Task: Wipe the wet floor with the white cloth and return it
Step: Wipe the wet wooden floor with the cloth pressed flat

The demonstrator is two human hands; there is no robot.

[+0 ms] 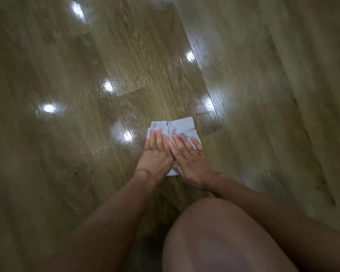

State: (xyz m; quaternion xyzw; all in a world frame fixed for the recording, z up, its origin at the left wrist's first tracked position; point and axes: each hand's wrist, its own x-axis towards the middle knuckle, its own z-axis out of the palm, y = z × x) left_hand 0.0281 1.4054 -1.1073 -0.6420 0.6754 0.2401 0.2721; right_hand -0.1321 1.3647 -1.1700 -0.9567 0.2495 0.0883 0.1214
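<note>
A folded white cloth (180, 127) lies flat on the wood-pattern floor (126, 65), grey with dirt in places. My left hand (156, 152) and my right hand (190, 160) press down on it side by side, palms flat and fingers stretched out, covering its near half. A shiny wet film (124, 132) with bright light reflections spreads over the planks to the left of the cloth and beyond it. The whole view is blurred by motion.
My bare knee (224, 232) fills the lower right, close behind the hands. A paler, duller strip of floor (263, 75) runs along the right side. Several light glares dot the wet planks.
</note>
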